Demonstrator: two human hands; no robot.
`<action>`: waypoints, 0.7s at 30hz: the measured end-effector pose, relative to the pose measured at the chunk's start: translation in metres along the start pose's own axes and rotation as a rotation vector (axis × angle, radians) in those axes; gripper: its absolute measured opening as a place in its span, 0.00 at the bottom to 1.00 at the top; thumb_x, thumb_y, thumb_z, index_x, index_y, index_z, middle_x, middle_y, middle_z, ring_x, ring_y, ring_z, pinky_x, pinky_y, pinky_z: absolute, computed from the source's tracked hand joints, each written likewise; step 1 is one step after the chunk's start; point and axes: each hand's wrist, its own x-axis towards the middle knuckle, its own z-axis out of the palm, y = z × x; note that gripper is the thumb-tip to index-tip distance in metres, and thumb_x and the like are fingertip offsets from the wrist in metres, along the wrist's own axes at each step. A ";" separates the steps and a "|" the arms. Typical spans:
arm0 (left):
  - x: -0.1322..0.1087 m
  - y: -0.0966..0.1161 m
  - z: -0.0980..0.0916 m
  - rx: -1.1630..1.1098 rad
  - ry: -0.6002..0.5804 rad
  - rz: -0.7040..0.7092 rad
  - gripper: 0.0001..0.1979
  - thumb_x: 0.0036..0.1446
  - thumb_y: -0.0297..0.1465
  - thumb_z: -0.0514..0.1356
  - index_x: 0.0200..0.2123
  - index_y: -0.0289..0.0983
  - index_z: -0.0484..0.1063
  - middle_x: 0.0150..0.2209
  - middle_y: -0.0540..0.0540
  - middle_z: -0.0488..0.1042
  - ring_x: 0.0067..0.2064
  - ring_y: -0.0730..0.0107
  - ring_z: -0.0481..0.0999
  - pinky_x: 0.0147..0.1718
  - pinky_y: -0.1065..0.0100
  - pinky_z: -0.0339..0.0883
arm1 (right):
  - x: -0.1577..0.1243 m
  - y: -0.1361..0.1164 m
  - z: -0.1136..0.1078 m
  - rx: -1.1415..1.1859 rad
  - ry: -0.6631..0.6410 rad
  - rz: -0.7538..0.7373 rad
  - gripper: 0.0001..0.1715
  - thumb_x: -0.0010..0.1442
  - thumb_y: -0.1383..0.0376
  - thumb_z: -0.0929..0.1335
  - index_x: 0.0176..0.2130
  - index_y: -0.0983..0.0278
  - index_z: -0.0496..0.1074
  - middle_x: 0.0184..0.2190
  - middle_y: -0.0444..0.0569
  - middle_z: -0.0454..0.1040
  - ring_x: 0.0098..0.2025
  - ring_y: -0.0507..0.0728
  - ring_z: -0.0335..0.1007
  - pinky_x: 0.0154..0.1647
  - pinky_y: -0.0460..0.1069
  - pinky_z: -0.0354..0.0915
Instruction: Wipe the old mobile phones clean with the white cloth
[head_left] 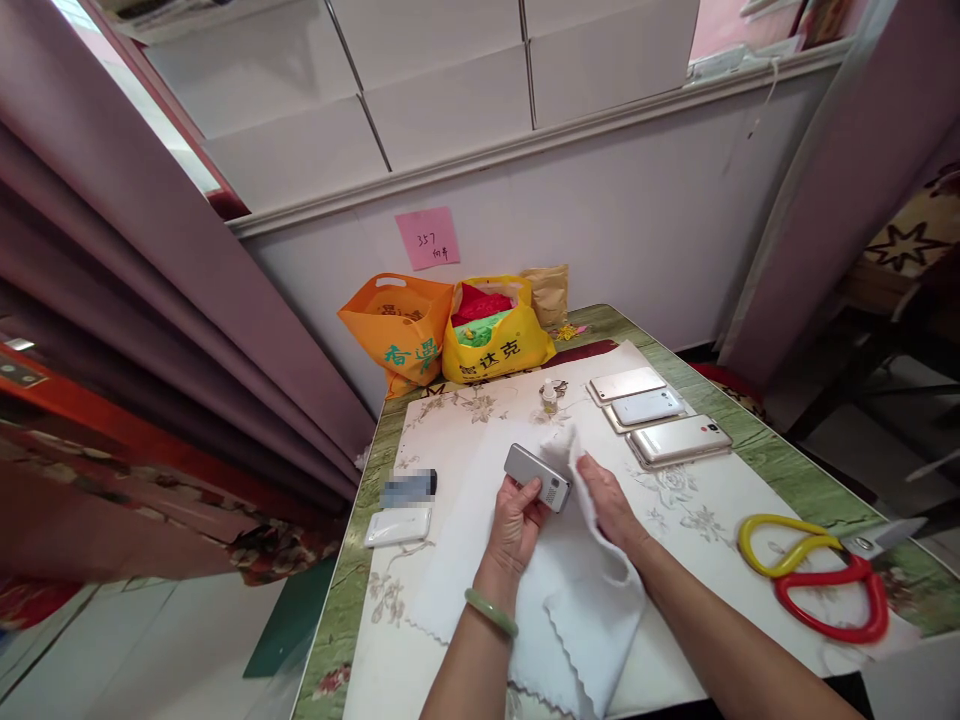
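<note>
While cloth [574,580] hangs alongside, phone [534,468] lies in left hand [517,520].

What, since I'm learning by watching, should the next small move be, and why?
Probably draw the cloth over the silver phone: the left hand holds the phone uncovered, and the right hand holds the cloth up beside it.

Scissors [862,546] lie right of the cloth [559,600], a bottle [550,396], seemingly, behind it.

Open tablecloth [444,435] at ten o'clock from the held phone [536,468], bottle [550,396] blocking twelve, phones [646,406] at two, scissors [823,570] at four
</note>
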 end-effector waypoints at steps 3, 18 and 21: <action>0.003 -0.003 0.000 -0.033 0.021 0.078 0.23 0.49 0.25 0.67 0.50 0.37 0.71 0.46 0.43 0.77 0.48 0.64 0.75 0.53 0.63 0.64 | -0.006 -0.008 0.009 -0.170 -0.098 -0.088 0.23 0.62 0.48 0.63 0.44 0.61 0.75 0.37 0.49 0.76 0.43 0.60 0.70 0.48 0.53 0.64; -0.011 -0.002 0.007 0.324 -0.070 -0.059 0.12 0.50 0.36 0.66 0.34 0.34 0.73 0.28 0.48 0.72 0.29 0.71 0.71 0.29 0.70 0.67 | 0.007 0.003 -0.003 -0.027 0.212 0.179 0.26 0.53 0.42 0.68 0.29 0.62 0.66 0.19 0.41 0.66 0.23 0.53 0.60 0.26 0.48 0.61; -0.011 -0.003 0.007 0.419 -0.153 -0.054 0.13 0.51 0.38 0.64 0.35 0.36 0.71 0.27 0.49 0.70 0.25 0.72 0.69 0.23 0.71 0.65 | 0.005 0.004 -0.002 -0.170 0.266 0.122 0.26 0.52 0.43 0.69 0.31 0.64 0.70 0.23 0.44 0.70 0.28 0.56 0.64 0.31 0.48 0.63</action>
